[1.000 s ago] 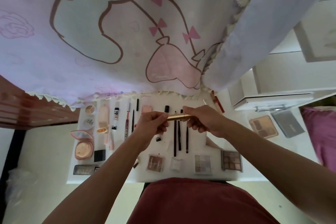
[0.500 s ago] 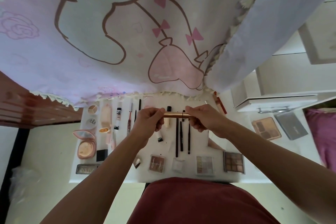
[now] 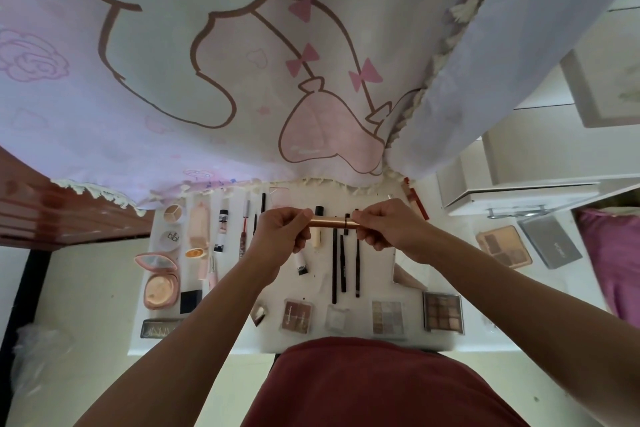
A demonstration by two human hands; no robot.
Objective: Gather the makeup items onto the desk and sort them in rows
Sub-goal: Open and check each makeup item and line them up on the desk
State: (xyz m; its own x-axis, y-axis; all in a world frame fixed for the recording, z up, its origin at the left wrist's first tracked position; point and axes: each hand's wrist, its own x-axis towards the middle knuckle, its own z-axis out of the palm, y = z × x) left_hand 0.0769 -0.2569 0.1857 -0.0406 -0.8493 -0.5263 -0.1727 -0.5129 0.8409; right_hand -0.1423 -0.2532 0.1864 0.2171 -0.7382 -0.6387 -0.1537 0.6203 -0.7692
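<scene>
Pencils (image 3: pixel 334 263) are lying on the bench (image 3: pixel 318 288). Above the bench, left hand (image 3: pixel 278 236) and right hand (image 3: pixel 384 229) are gripping a gold tube (image 3: pixel 329 222).

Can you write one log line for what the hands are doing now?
left hand: grips gold tube, one end | right hand: grips other end | tube: level, above desk | palettes: row at near edge

Pink cartoon curtain (image 3: pixel 207 80) hangs beside white cabinet (image 3: pixel 526 192).
</scene>
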